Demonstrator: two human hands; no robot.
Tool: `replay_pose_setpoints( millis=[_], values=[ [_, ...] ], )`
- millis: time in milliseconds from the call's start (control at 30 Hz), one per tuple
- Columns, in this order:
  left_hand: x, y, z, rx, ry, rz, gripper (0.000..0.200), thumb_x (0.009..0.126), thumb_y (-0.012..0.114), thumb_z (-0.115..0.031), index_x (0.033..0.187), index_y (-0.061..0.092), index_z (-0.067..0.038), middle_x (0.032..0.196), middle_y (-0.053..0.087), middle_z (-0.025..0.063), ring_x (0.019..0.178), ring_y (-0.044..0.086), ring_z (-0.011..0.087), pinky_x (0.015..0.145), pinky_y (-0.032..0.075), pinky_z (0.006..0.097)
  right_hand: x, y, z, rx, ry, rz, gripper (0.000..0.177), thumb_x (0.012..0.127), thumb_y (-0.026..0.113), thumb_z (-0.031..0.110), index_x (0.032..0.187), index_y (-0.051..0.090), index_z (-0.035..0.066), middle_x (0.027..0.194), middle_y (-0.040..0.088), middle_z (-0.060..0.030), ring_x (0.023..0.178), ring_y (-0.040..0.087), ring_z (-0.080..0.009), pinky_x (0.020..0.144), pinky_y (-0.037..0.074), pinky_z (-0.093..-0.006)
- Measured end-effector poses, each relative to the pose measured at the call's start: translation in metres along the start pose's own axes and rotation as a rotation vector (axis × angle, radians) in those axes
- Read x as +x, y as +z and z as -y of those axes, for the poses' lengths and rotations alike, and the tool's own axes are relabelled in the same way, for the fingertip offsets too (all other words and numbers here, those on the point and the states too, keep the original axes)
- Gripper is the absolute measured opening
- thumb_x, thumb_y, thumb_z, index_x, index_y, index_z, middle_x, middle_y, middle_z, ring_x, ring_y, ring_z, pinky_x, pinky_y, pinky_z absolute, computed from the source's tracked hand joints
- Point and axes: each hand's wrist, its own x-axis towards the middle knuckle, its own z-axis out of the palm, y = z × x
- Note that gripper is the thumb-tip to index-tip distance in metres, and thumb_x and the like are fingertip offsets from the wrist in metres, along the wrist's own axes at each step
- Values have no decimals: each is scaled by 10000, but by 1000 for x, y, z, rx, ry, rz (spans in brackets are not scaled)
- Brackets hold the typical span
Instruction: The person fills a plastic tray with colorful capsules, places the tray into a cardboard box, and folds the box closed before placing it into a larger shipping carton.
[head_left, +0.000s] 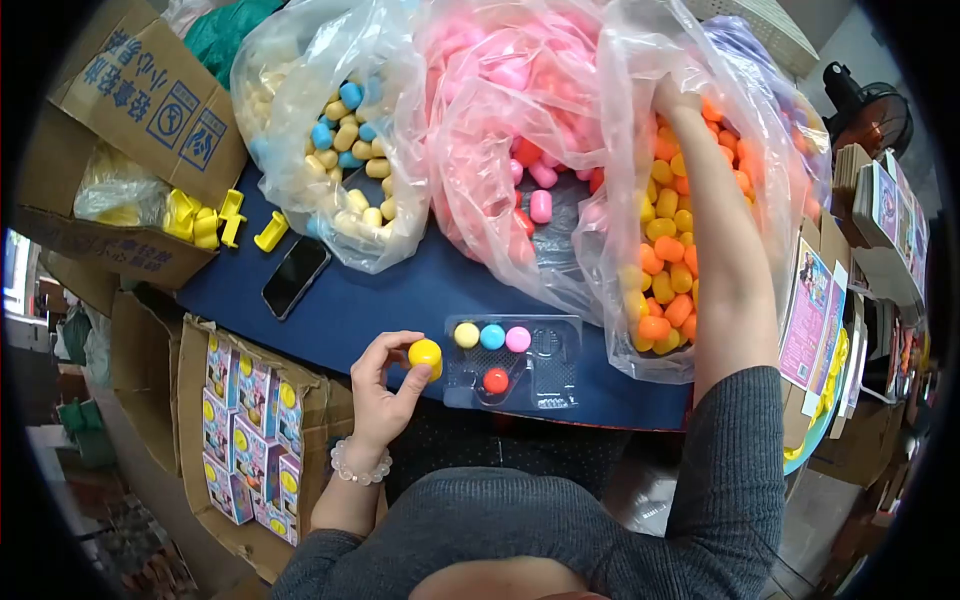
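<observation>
My left hand point(385, 385) is closed around a yellow capsule point(425, 353), just left of a clear plastic tray point(557, 377). A pale yellow capsule point(467, 335), a blue capsule point(492, 336) and a pink capsule point(518, 339) sit in a row along the tray's upper edge, with a red capsule point(496, 380) below them. Stretched far forward, my right hand point(676, 100) reaches into a clear bag of orange and yellow capsules point(661, 228). Its fingers are hidden by plastic at the bag's far end.
Beside it stand a bag of pink and red capsules point(541, 206) and a bag of cream and blue ones point(356, 130). A phone point(296, 277) and yellow plastic parts point(271, 232) lie on the blue table point(350, 318). Small printed boxes point(250, 445) fill a carton at lower left.
</observation>
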Motion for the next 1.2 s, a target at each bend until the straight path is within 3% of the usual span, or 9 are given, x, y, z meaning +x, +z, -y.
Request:
replay_pose_setpoints(
  millis=[100,333,400,567,667,800,833,967,1200],
  values=[
    [-31,-1,19,-185,-199,-97,295,906,707,-84,1158,604,29,1013,651,61,815,588,81,756,496,225,10,-20,12,-246,-175,255,588,956,504,419,1467,432,138,1518,430,-129,1382,425,-309,1122,372,-412],
    [-32,1,40,-203,-128,-218,322,936,669,-75,1229,601,39,1086,634,103,935,646,155,794,529,265,-20,-55,-4,-314,95,138,432,807,703,358,1085,687,28,943,723,-168,853,703,-308,761,538,-404],
    [-24,2,36,-179,-104,-217,331,920,683,-73,1232,626,21,1077,663,126,938,666,190,802,540,289,-97,-64,-15,-155,-158,-148,374,804,708,294,1077,698,39,911,730,-136,829,709,-272,752,537,-361],
    [-20,12,33,-25,-16,-117,324,856,738,-69,1165,670,3,1054,705,160,919,696,244,798,556,319,-283,-59,81,238,-552,269,414,713,725,41,1122,690,97,910,687,-91,839,687,-286,778,538,-359],
    [-21,20,37,-49,-11,-114,319,860,735,-67,1162,665,11,1044,708,168,906,710,259,791,565,330,-313,-28,101,115,-694,510,452,707,736,79,1153,669,116,927,620,-89,816,664,-295,715,538,-395],
    [-22,33,45,-35,-3,-86,298,874,713,-26,1161,664,39,1073,710,167,930,714,203,796,587,302,-312,18,108,42,-959,570,415,743,748,146,1148,659,135,932,596,-76,794,665,-267,671,550,-381],
    [-22,35,45,-16,8,-83,295,874,711,-24,1158,664,41,1076,710,172,944,715,210,799,587,305,-311,24,109,12,-986,624,372,746,753,175,1092,646,91,966,571,-94,904,658,-278,694,550,-386],
    [-26,36,49,-53,-28,-81,321,878,699,-21,1188,643,42,1123,691,199,1008,701,251,838,601,341,-315,32,110,-37,-1037,522,375,762,752,190,1109,642,100,1014,569,-94,930,652,-276,713,556,-376],
    [-31,34,45,-205,-146,4,381,904,682,-47,1251,578,69,1189,666,217,1139,651,288,924,576,390,-332,24,84,178,-776,417,387,791,764,143,1155,638,105,1090,597,-107,884,664,-298,719,552,-383]
  ],
)
